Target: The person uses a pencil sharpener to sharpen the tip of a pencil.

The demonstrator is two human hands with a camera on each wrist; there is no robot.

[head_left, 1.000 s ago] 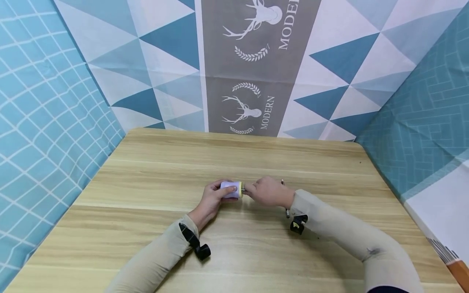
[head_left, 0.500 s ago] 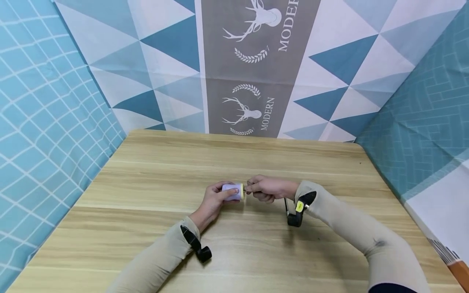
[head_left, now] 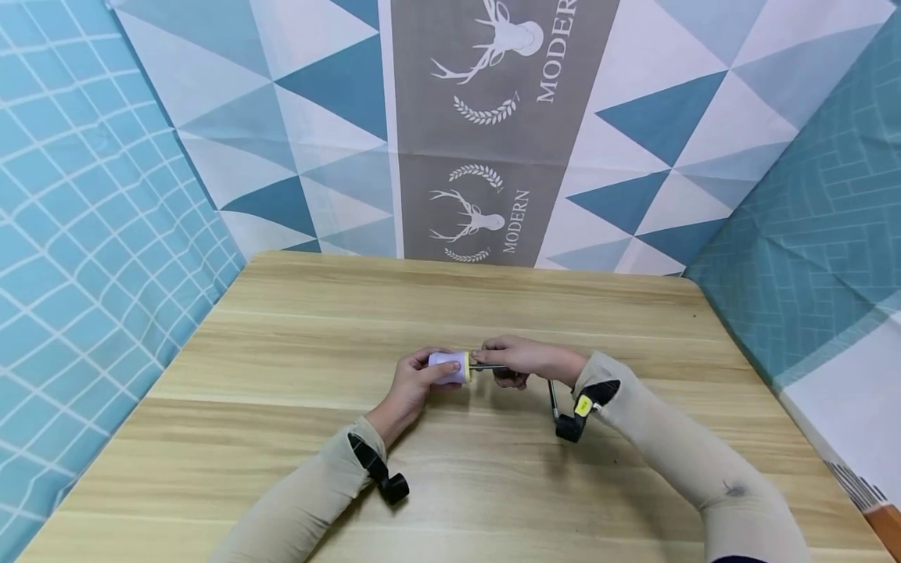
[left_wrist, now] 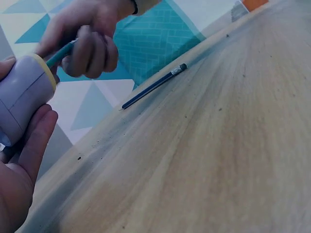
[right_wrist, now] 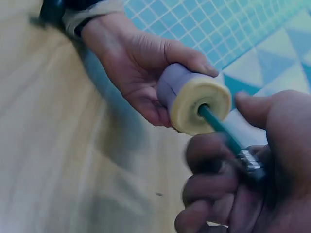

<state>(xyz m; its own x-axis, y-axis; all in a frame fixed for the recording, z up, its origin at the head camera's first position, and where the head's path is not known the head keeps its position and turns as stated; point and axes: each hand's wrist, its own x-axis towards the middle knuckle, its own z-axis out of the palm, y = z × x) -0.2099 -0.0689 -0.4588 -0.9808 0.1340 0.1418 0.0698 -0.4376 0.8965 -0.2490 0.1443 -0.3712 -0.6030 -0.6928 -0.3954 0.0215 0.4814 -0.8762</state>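
Around the pencil (right_wrist: 222, 128), only the right-wrist view shows the sharpener's (right_wrist: 189, 97) hole (right_wrist: 198, 109).

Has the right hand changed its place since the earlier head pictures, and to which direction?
Yes. In the head view, judged against the lower deer print, the right hand has moved slightly to the person's right, away from the purple cylinder.

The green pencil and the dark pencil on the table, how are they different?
The green pencil is green; the dark pencil looks dark blue or black.
The right hand grips the green pencil, while the dark pencil lies on the table.
The green pencil's front end is hidden inside the purple-and-yellow gadget; the dark pencil shows both ends.
Both are slim, with a silvery band near one end.
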